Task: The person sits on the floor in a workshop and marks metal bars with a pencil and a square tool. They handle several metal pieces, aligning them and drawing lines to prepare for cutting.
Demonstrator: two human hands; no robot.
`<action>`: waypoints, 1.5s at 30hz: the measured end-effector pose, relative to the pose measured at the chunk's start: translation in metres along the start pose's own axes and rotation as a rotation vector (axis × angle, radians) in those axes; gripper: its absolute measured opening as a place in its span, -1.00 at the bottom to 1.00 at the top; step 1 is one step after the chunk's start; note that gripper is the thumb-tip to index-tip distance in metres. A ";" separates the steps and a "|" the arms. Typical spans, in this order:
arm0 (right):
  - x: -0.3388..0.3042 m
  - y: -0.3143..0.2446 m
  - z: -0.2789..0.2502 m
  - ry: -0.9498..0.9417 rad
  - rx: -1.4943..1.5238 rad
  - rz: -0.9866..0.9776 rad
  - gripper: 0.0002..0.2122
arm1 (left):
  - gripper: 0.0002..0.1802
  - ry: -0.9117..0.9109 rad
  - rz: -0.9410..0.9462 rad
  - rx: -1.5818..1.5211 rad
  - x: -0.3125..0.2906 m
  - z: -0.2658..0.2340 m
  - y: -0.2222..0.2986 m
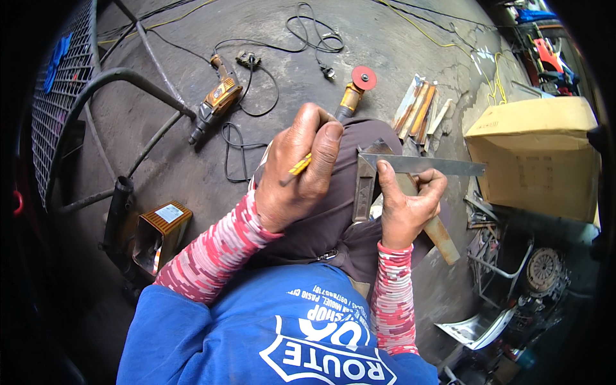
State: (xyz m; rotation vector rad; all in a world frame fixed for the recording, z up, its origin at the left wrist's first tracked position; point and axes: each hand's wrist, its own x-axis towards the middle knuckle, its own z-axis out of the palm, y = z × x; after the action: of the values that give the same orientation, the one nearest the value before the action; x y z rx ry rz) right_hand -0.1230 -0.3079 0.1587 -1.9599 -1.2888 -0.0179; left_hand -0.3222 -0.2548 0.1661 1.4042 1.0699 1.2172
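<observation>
My left hand (296,170) is closed around a thin yellow pencil-like stick (300,164), its dark end pointing down toward my wrist. To its right, my right hand (410,202) pinches a try square and a flat brownish bar between thumb and fingers. The steel blade (455,167) of the try square reaches out to the right, and its dark stock (364,196) lies over my thigh. Beneath the blade, the flat bar (441,239) slants down to the right past my fingers. My fingers hide part of the bar.
An angle grinder (351,96) with a red disc lies ahead, near a yellow drill (219,96) and loose cords. Metal strips (418,109) lie right of the grinder. A cardboard box (536,160) stands at right, a metal frame (128,77) and an open tin (163,228) at left.
</observation>
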 end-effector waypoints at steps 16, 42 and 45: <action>-0.008 0.000 0.002 0.025 -0.122 0.022 -0.36 | -0.86 -0.463 0.053 -0.043 0.039 0.020 0.004; -0.004 0.001 0.001 0.017 -0.116 0.036 -0.37 | -0.88 -0.512 0.194 0.132 0.050 0.016 0.012; -0.003 0.001 0.002 0.022 -0.109 0.028 -0.37 | -0.89 -0.523 0.197 0.147 0.051 0.017 0.012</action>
State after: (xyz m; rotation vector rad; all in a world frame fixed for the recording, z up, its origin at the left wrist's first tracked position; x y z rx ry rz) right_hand -0.1242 -0.3090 0.1550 -2.0640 -1.2696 -0.0974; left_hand -0.2985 -0.2084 0.1851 1.8457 0.6751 0.8398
